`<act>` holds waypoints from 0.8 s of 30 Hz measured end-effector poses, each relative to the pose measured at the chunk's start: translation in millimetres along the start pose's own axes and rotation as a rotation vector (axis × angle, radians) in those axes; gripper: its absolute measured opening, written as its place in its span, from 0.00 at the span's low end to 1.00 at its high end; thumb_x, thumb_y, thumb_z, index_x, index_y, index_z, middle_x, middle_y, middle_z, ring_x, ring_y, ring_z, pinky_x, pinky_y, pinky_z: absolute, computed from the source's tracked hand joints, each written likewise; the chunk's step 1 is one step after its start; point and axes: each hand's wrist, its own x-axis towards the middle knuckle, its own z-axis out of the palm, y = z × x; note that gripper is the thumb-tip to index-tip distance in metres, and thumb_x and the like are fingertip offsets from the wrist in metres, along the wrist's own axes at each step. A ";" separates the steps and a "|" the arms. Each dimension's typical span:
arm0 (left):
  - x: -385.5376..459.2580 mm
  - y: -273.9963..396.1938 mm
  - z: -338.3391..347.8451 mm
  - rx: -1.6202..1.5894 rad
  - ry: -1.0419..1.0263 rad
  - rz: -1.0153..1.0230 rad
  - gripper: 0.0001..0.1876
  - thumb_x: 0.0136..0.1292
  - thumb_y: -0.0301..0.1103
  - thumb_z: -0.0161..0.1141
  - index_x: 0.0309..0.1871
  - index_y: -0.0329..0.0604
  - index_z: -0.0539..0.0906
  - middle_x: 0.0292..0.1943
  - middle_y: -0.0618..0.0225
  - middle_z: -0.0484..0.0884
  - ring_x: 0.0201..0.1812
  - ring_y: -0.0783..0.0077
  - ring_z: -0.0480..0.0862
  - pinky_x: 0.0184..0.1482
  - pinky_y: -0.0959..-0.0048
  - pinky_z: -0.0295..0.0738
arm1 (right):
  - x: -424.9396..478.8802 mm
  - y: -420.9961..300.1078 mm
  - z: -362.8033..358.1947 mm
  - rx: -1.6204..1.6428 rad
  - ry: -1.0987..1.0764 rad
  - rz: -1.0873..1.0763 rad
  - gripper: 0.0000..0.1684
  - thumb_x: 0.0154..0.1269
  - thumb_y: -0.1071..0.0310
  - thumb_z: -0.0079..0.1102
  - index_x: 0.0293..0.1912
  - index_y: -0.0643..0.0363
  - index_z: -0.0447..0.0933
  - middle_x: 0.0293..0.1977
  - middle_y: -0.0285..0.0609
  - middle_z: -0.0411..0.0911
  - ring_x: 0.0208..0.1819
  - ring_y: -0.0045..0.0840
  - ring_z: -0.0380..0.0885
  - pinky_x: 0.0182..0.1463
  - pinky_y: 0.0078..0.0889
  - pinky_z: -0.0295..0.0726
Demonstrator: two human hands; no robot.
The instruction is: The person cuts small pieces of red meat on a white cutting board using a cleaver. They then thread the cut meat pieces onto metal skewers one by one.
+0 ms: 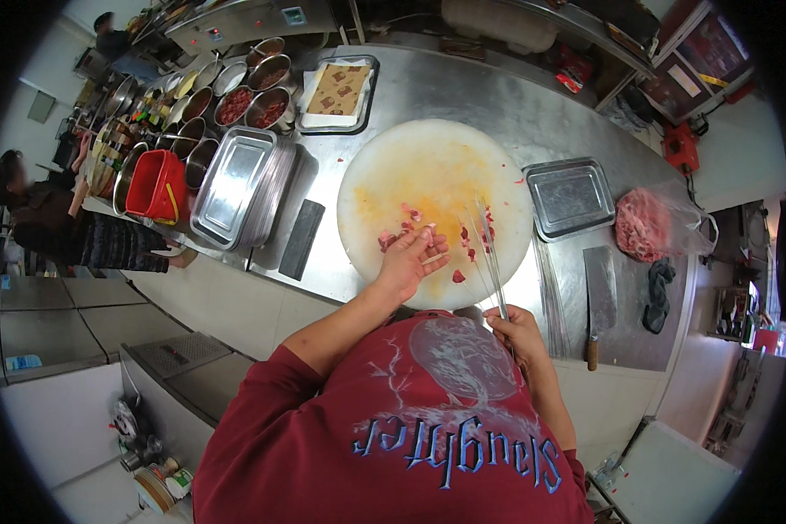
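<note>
My left hand [411, 262] is palm up over the near left part of a round white cutting board [419, 157], with a small pale pink piece of meat [428, 237] at its fingertips. Small meat pieces [388, 241] lie on the board beside those fingers. My right hand [517, 331] is closed around the near ends of several thin metal skewers [491, 259], which point away over the board's right part. Red meat pieces [465, 242] are threaded on some of them. One dark red piece [458, 277] sits nearer me on a skewer.
Right of the board are a metal tray [571, 196], loose skewers [550, 295], a cleaver [600, 288], a dark cloth [658, 295] and a plastic bag of meat [645, 226]. Leftward are a dark block [302, 239], stacked trays [232, 187], a red bucket [157, 183] and metal pots [268, 108]. A person [46, 209] stands far left.
</note>
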 end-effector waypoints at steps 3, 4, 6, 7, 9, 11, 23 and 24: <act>-3.1 -6.0 2.1 -0.066 0.052 -0.019 0.12 0.74 0.38 0.55 0.55 0.44 0.79 0.48 0.66 0.82 0.51 0.68 0.81 0.58 0.60 0.79 | 2.1 1.4 0.4 -0.029 0.009 0.003 0.08 0.63 0.73 0.65 0.42 0.65 0.81 0.22 0.30 0.74 0.19 0.11 0.64 0.21 0.16 0.58; -3.4 -8.1 0.1 -0.078 0.042 -0.037 0.11 0.74 0.38 0.55 0.53 0.44 0.79 0.48 0.65 0.82 0.51 0.68 0.81 0.58 0.60 0.78 | 2.4 2.2 -0.3 -0.039 0.006 0.002 0.08 0.63 0.73 0.65 0.42 0.65 0.81 0.23 0.30 0.74 0.19 0.11 0.64 0.22 0.16 0.58; -4.7 -11.0 -3.4 -0.101 0.022 -0.072 0.09 0.74 0.38 0.55 0.49 0.45 0.79 0.49 0.65 0.82 0.52 0.68 0.81 0.59 0.61 0.78 | 0.5 0.4 0.4 -0.053 0.020 0.018 0.08 0.63 0.73 0.64 0.42 0.66 0.81 0.23 0.31 0.75 0.19 0.11 0.65 0.22 0.16 0.59; -6.2 -12.1 -3.2 -0.086 0.029 -0.107 0.09 0.74 0.39 0.55 0.47 0.45 0.79 0.49 0.65 0.82 0.53 0.68 0.81 0.59 0.61 0.78 | 0.2 0.1 1.1 -0.060 0.028 0.025 0.08 0.63 0.73 0.64 0.42 0.66 0.81 0.24 0.31 0.75 0.20 0.11 0.65 0.23 0.16 0.59; -9.3 -15.0 -0.5 -0.058 0.040 -0.179 0.09 0.74 0.40 0.55 0.44 0.45 0.78 0.49 0.64 0.82 0.54 0.68 0.81 0.60 0.62 0.77 | 3.3 4.7 1.7 -0.044 0.031 0.005 0.08 0.63 0.73 0.65 0.42 0.66 0.81 0.24 0.31 0.76 0.20 0.11 0.65 0.23 0.16 0.59; -10.1 -24.3 -2.2 -0.029 -0.012 -0.245 0.10 0.74 0.39 0.55 0.48 0.44 0.79 0.50 0.64 0.83 0.52 0.68 0.82 0.57 0.65 0.78 | 8.9 9.9 1.6 -0.060 0.031 -0.020 0.08 0.63 0.73 0.65 0.42 0.66 0.81 0.24 0.31 0.76 0.20 0.11 0.65 0.23 0.16 0.59; 6.3 29.8 -41.9 1.680 0.407 0.874 0.11 0.60 0.34 0.64 0.41 0.37 0.82 0.36 0.54 0.80 0.39 0.52 0.81 0.43 0.59 0.78 | 15.6 5.7 -6.9 0.036 0.032 0.003 0.07 0.64 0.71 0.64 0.41 0.63 0.81 0.16 0.30 0.69 0.15 0.11 0.61 0.18 0.17 0.53; 8.3 36.2 -52.2 1.754 0.349 0.793 0.10 0.59 0.33 0.63 0.40 0.37 0.82 0.35 0.54 0.80 0.39 0.51 0.81 0.43 0.58 0.77 | 16.5 6.0 -6.2 0.031 0.028 0.005 0.07 0.64 0.71 0.64 0.41 0.63 0.81 0.16 0.30 0.70 0.15 0.11 0.62 0.18 0.17 0.53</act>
